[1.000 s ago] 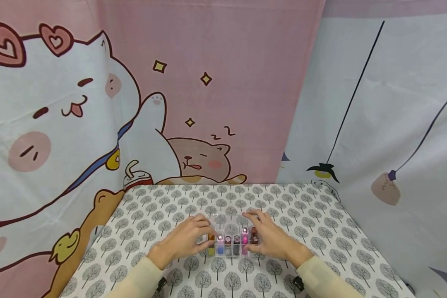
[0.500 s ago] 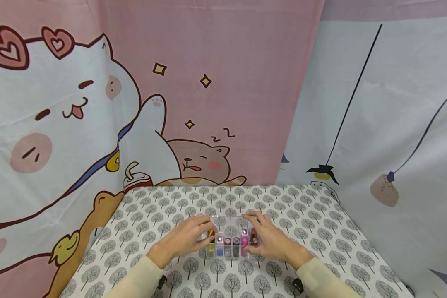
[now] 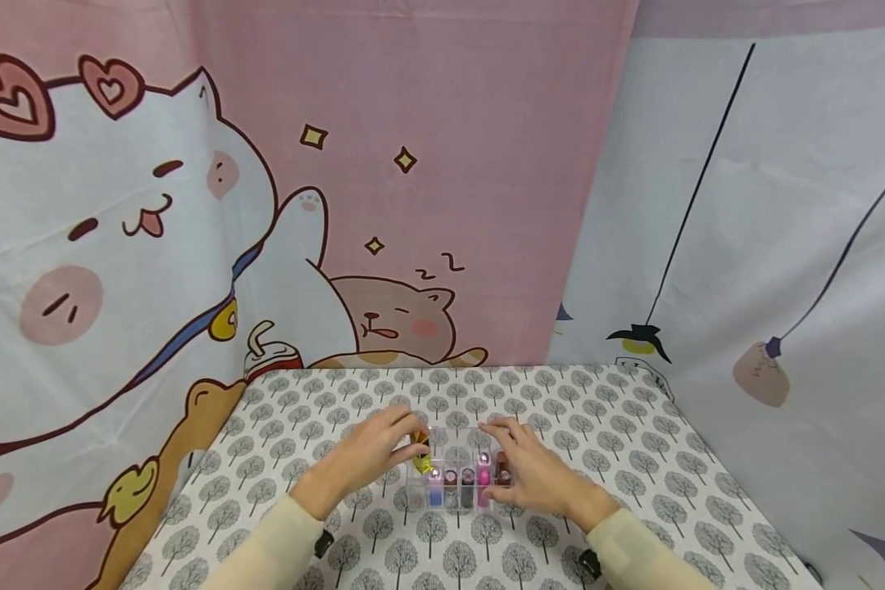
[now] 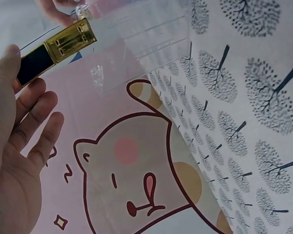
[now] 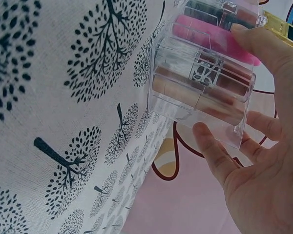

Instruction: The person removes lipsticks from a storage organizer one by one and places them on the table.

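Note:
My left hand (image 3: 372,451) pinches a gold and black lipstick (image 4: 71,41) between thumb and fingers. The lipstick is tilted over the left end of a clear plastic lipstick organizer (image 5: 161,105), its gold end lower in the head view. My right hand (image 3: 538,474) grips the organizer's right side, thumb at the front and fingers behind. Upright in its compartments stand a bright pink tube (image 3: 484,477), a blue one with a clear top (image 3: 436,487), a dark one (image 3: 468,492) and a brown-capped one (image 3: 503,467).
Beneath everything lies a white cloth with grey trees (image 3: 457,561) covering the table. Cartoon-printed curtains (image 3: 472,164) hang at the back and sides. A small black piece (image 3: 590,563) shows by the right sleeve, another (image 3: 324,542) by the left.
My left hand has lifted the gold and black lipstick up from the organizer's left end and tilted it. The right hand keeps its hold on the organizer.

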Tool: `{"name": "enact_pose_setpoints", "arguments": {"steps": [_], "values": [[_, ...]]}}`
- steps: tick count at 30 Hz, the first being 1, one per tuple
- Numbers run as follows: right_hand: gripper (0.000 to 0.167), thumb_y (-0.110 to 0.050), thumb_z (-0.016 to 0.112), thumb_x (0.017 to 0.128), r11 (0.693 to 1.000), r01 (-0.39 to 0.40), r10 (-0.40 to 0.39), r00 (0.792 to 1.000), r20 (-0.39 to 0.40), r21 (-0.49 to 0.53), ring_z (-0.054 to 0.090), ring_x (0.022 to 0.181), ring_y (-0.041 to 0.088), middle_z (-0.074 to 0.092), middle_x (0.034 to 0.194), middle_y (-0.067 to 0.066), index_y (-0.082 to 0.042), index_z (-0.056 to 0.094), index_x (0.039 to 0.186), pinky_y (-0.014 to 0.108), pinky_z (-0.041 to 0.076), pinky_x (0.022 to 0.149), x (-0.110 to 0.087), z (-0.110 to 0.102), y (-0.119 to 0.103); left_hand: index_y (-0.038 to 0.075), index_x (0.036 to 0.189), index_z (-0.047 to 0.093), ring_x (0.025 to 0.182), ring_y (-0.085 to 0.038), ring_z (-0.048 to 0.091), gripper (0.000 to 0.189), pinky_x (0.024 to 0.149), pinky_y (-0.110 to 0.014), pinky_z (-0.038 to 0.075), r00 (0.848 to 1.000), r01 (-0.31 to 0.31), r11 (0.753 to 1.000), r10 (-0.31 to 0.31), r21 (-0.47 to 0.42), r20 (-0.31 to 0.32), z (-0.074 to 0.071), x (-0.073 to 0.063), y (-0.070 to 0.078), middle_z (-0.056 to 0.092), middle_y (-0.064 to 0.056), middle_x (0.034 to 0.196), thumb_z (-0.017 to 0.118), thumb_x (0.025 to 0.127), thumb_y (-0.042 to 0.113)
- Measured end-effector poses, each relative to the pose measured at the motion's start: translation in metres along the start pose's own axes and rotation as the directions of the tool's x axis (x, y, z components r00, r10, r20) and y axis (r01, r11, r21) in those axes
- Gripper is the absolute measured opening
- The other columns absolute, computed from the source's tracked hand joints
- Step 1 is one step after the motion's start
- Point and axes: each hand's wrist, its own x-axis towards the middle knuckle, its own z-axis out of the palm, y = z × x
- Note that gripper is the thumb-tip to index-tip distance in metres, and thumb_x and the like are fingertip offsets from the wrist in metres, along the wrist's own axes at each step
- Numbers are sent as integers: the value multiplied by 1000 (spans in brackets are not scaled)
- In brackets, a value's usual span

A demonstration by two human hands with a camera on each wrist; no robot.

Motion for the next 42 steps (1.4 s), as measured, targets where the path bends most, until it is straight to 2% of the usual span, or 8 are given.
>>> {"name": "enact_pose_setpoints", "arguments": {"steps": [3, 7, 11, 26, 35, 42], "values": [[110, -48, 99, 92, 1000, 3, -3, 1000, 3, 4, 57, 147, 29, 44, 181, 9, -21, 39, 181, 57, 68, 116, 0, 1, 1, 14, 128, 77, 97, -8, 71, 27, 91, -18, 67, 1000, 13, 1000, -12, 14, -29, -3, 2, -1, 72, 5, 112, 83, 108, 31], [110, -48, 98, 93, 1000, 2, -2, 1000, 7, 14, 56, 149, 30, 44, 181, 9, -21, 39, 181, 58, 67, 118, 1, 2, 1, 14, 127, 77, 99, -13, 75, 29, 93, -22, 69, 998, 15, 1000, -14, 23, -66, -6, 4, -3, 74, 4, 114, 86, 106, 31], [110, -49, 98, 93, 1000, 3, -3, 1000, 6, 12, 56, 149, 30, 44, 181, 9, -21, 38, 181, 59, 66, 118, 1, 2, 2, 14, 125, 77, 101, -12, 75, 28, 92, -23, 68, 994, 16, 999, -12, 36, -106, -9, 7, -5, 75, 4, 115, 88, 104, 30], [111, -47, 100, 91, 1000, 6, -6, 1000, -3, 10, 58, 148, 29, 46, 178, 10, -20, 41, 180, 58, 65, 120, 2, 2, 3, 11, 117, 75, 87, -10, 68, 30, 74, -16, 62, 973, 48, 994, -24, 99, -228, -22, 9, -19, 73, 0, 111, 95, 98, 24], [111, -50, 102, 88, 1000, -13, 13, 1000, -18, -8, 60, 140, 24, 49, 175, 8, -20, 44, 178, 56, 66, 118, 1, 1, 3, 8, 117, 76, 89, -17, 73, 29, 75, -24, 66, 955, 111, 988, -76, 106, -287, -19, 1, -28, 75, -3, 111, 95, 98, 19], [111, -51, 103, 87, 1000, -9, 9, 1000, -27, -2, 63, 130, 20, 52, 171, 7, -19, 46, 176, 54, 67, 117, 3, 2, 2, 10, 114, 76, 86, -13, 70, 26, 72, -23, 65, 949, 172, 979, -137, 106, -283, -13, -12, -37, 75, -2, 108, 94, 99, 22]]}}
